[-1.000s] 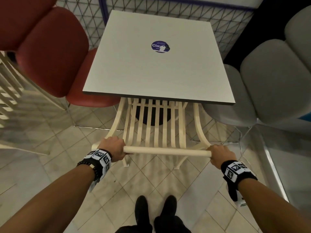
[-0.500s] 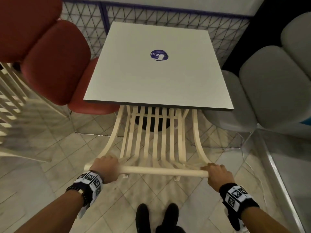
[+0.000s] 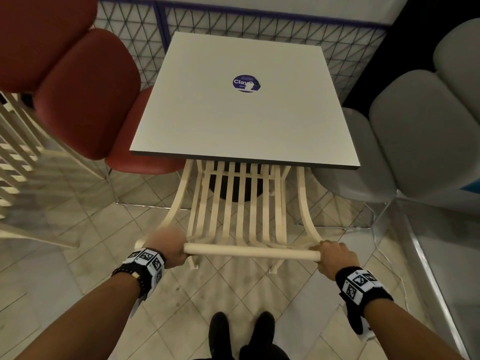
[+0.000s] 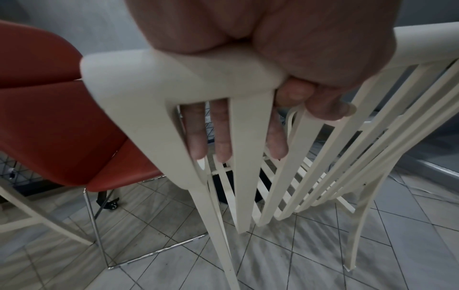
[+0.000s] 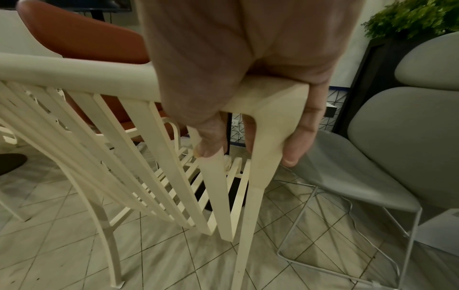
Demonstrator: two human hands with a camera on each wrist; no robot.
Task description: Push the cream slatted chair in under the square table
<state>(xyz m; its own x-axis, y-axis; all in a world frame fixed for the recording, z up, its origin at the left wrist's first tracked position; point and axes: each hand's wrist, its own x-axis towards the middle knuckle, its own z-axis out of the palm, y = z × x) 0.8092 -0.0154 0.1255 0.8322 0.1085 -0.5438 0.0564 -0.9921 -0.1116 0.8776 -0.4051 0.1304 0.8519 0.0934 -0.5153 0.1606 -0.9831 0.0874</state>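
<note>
Sticker: a round dark-blue sticker [image 3: 246,83] sat near the middle of the square table [image 3: 213,120]; white letters "Clay" were legible, the rest was too small and partly torn to read.
Wrist bands: each wrist carried a black band with black-and-white square code markers, with no readable text.
Chair position: the cream slatted chair [image 3: 241,211] stood at the table's near edge, the front of its seat slats under the tabletop, its back and top rail out on the person's side.
Left hand: the left hand [image 3: 166,245] was closed around the left end of the top rail, fingers [image 4: 198,135] hanging down behind the slats; it was blurred in the head view.
Right hand: the right hand [image 3: 335,255] was wrapped over the rail's right corner, thumb [image 5: 211,137] and fingers on either side of the post.
Floor: pale tiles [image 3: 181,294] laid diagonally, with dark grout lines.
Room: a red padded chair [image 3: 85,100] stood to the left of the table, a grey padded chair [image 3: 415,136] to the right, a wire-grid panel [image 3: 259,27] behind, a green plant [image 5: 407,17] high on the right.
Hidden: the table's dark round base [image 3: 233,188] showed only between the slats; the chair's front legs were out of sight under the top.
Cut off: another cream slatted piece [image 3: 15,162] ran off the left edge; 2 dark shoes [image 3: 241,333] at the bottom edge.
</note>
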